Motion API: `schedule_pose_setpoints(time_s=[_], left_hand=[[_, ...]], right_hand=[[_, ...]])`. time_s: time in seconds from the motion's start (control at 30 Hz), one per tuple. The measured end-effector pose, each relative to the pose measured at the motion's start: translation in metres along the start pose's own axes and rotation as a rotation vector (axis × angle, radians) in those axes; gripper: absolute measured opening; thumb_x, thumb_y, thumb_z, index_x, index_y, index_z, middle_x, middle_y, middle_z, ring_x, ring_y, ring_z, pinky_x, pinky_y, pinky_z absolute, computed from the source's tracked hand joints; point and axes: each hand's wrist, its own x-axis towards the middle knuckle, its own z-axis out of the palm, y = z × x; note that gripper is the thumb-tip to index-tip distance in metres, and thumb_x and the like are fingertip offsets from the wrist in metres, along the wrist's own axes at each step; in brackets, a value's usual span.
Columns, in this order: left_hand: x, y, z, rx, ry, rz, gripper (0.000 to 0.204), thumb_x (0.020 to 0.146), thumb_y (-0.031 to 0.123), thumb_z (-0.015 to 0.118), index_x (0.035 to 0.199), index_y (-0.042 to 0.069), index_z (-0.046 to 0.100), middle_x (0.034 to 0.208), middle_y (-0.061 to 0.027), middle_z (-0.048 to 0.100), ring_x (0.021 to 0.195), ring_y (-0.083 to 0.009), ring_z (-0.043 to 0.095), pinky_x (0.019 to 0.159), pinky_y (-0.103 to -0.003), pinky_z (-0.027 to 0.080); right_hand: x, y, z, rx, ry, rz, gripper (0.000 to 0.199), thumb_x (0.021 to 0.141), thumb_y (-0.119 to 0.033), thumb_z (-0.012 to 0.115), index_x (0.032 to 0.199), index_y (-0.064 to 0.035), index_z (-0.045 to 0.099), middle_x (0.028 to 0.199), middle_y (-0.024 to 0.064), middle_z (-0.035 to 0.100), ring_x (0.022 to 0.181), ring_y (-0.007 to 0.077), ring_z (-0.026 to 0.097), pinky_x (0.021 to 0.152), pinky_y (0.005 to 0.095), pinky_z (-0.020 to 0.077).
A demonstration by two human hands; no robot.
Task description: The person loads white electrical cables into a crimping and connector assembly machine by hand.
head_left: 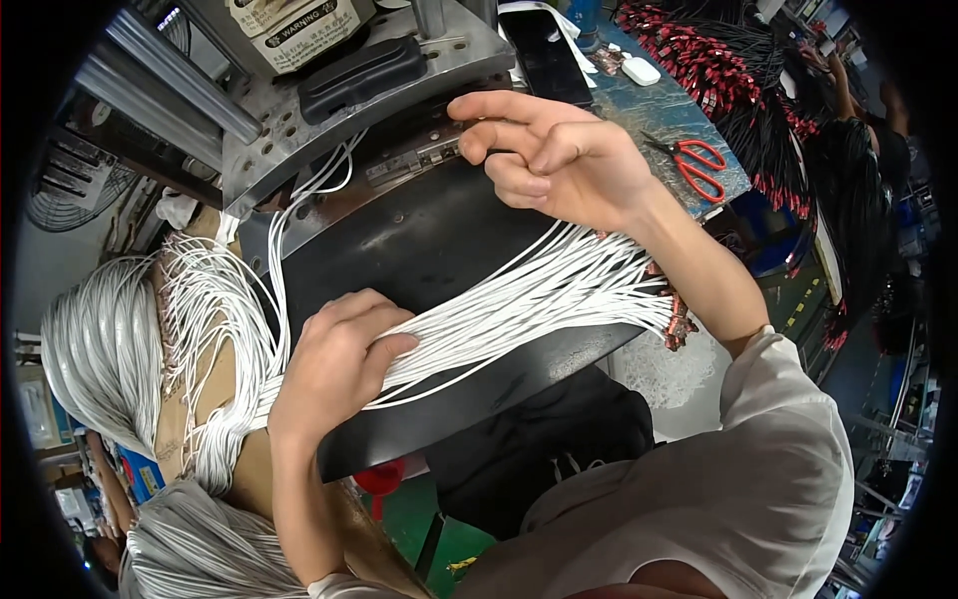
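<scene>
A wide bundle of white cables [529, 290] lies across a black, curved work surface [399, 240], fanning out to the right. At the right its ends carry small reddish-brown tips [679, 324]. My left hand [334, 354] is closed over the bundle's left part, and the cables come out between thumb and fingers. Raised above the far right of the surface is my right hand [569, 160]. Its fingers are loosely bent and apart, with nothing visible in them. A few white cables [279, 260] run up under the metal press [369, 100] beyond my left hand.
Coiled grey-white cables [105, 349] sit at the left, with another coil [205, 544] below. Red-handled scissors [699, 165], a dark phone [544, 55] and a small white case [641, 71] lie on the blue table [664, 110]. Black cables with red ends [714, 85] hang beyond.
</scene>
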Motion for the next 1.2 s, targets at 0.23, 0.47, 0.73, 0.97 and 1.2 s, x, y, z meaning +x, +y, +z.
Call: schedule_pose_setpoints(time_s=[0.23, 0.47, 0.73, 0.97, 1.2], left_hand=[[-0.003, 0.0, 0.01, 0.07, 0.253, 0.187, 0.014, 0.08, 0.002, 0.073, 0.094, -0.001, 0.073, 0.087, -0.0125, 0.066, 0.075, -0.0285, 0.062, 0.069, -0.036, 0.051], [-0.01, -0.017, 0.011, -0.24, 0.82, -0.102, 0.01, 0.086, -0.001, 0.071, 0.095, -0.003, 0.072, 0.088, -0.0118, 0.069, 0.072, -0.0166, 0.063, 0.066, -0.027, 0.048], [-0.003, -0.022, 0.02, -0.281, 0.675, -0.065, 0.012, 0.091, 0.003, 0.069, 0.098, -0.006, 0.071, 0.086, -0.0082, 0.07, 0.07, -0.0099, 0.06, 0.063, -0.021, 0.046], [-0.009, -0.031, 0.004, -0.909, 0.813, -0.211, 0.013, 0.092, 0.006, 0.068, 0.096, -0.006, 0.071, 0.082, -0.0086, 0.069, 0.067, -0.0067, 0.057, 0.059, -0.02, 0.044], [0.018, -0.038, -0.021, -0.501, 0.337, -0.316, 0.016, 0.094, 0.011, 0.067, 0.095, -0.004, 0.069, 0.074, -0.0042, 0.065, 0.059, -0.0055, 0.05, 0.052, -0.021, 0.039]], right_hand=[[0.008, 0.002, 0.002, -0.341, -0.016, -0.003, 0.059, 0.085, -0.011, 0.06, 0.14, 0.006, 0.045, 0.111, 0.0144, 0.062, 0.074, 0.014, 0.054, 0.068, 0.0281, 0.0436], [0.013, -0.028, 0.062, -1.443, -0.178, 0.436, 0.049, 0.089, -0.019, 0.07, 0.131, 0.0006, 0.054, 0.092, 0.0071, 0.067, 0.078, 0.0158, 0.062, 0.07, 0.0308, 0.0492], [0.024, -0.064, 0.04, -1.603, -0.417, 0.648, 0.034, 0.089, -0.019, 0.073, 0.114, 0.0016, 0.062, 0.079, 0.0058, 0.066, 0.071, 0.0161, 0.064, 0.065, 0.0304, 0.0505], [0.024, -0.06, 0.043, -1.223, -0.083, 0.717, 0.026, 0.097, -0.024, 0.066, 0.102, 0.0013, 0.064, 0.075, 0.0045, 0.065, 0.058, 0.007, 0.058, 0.058, 0.0244, 0.0473], [-0.008, -0.101, 0.014, -1.253, 0.154, 0.684, 0.033, 0.1, -0.032, 0.062, 0.096, 0.0007, 0.067, 0.073, 0.0032, 0.063, 0.058, 0.0053, 0.056, 0.058, 0.0229, 0.0479]])
